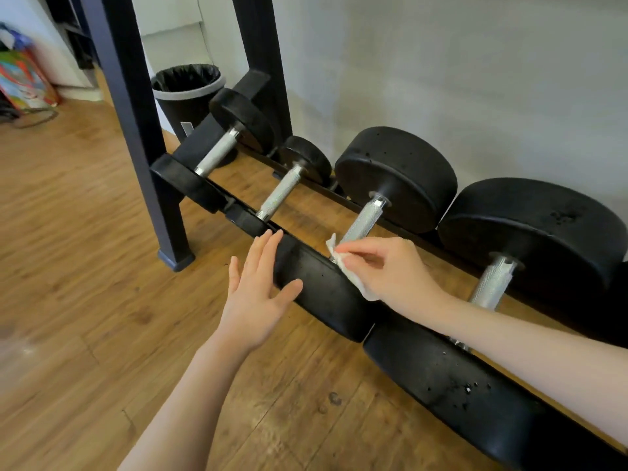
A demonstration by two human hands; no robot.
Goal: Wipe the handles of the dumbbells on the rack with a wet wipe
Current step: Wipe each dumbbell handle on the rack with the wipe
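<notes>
Several black dumbbells with knurled steel handles lie across a low black rack (pixel 343 195). My right hand (pixel 387 270) pinches a white wet wipe (pixel 350 266) against the near end of the third dumbbell's handle (pixel 362 220). My left hand (pixel 255 287) is spread with straight fingers, the thumb touching that dumbbell's near weight head (pixel 323 294). Two smaller dumbbell handles (pixel 217 153) (pixel 280 192) lie to the left, and a larger one (pixel 492 283) to the right, partly behind my right forearm.
A black rack upright (pixel 136 124) stands at the left on the wooden floor (pixel 85 266). A black bin (pixel 187 93) with a liner sits behind the rack by the grey wall (pixel 441 62). Colourful bags (pixel 23 79) lie at far left.
</notes>
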